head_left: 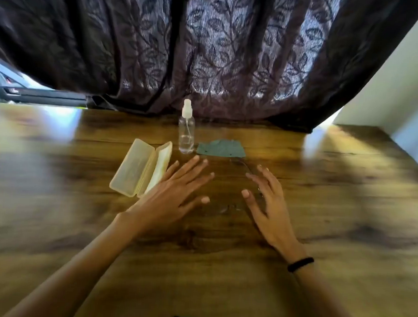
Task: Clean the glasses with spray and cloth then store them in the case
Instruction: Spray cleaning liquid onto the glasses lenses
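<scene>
Thin-framed glasses point(227, 204) lie on the wooden table between my hands, faint and blurred, with one temple arm reaching up toward the cloth. My left hand point(176, 193) hovers just left of them with fingers spread and straight. My right hand point(266, 203) is just right of them, fingers spread, partly over the frame. A clear spray bottle point(186, 130) with a white nozzle stands upright behind. A grey-green cloth point(221, 148) lies flat to its right. The pale yellow case point(138, 168) lies open at the left, beside my left hand.
The wooden table point(322, 214) stretches wide on both sides. A dark patterned curtain point(209, 48) hangs along its far edge. A dark flat object point(35, 93) sits beyond the far left edge. A pale wall point(403, 84) stands at the right.
</scene>
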Tool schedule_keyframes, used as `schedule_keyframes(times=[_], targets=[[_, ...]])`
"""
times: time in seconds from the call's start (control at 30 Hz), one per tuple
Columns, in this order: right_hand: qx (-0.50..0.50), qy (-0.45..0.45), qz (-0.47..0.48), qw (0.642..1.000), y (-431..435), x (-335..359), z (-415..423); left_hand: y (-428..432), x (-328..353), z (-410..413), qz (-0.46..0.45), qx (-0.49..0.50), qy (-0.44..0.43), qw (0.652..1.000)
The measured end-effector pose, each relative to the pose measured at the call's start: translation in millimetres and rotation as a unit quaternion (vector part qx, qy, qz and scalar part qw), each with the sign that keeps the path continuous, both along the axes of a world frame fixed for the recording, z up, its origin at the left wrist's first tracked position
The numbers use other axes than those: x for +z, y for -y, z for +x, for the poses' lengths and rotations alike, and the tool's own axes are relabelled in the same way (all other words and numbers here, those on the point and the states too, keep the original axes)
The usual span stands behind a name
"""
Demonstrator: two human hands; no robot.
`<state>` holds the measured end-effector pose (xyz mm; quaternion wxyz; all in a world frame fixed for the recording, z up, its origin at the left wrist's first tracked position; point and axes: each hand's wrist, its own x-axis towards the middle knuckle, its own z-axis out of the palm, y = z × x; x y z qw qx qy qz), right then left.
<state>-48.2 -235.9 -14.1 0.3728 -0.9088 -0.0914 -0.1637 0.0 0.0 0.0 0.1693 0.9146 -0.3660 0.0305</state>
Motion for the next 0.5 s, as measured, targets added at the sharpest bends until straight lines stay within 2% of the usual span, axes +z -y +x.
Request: schedule_keyframes(times=[0.1, 0.23, 0.5], targets=[[-0.037, 0.021, 0.023, 0.999, 1.9, -5.3, -3.0, -4.4, -6.8, -8.9, -0.004, -0.033, -0.006, 0.999], [-0.06, 0.058, 0.051, 0.995, 4.6, -11.2, -3.5, -4.8, -15.4, -18.3, -0.088, -0.041, -0.005, 0.995], [-0.074, 0.038, 0.056, 0.995, 7.0, -13.9, -2.2, -1.3, -23.9, -19.1, -0.131, -0.039, 0.009, 0.991]])
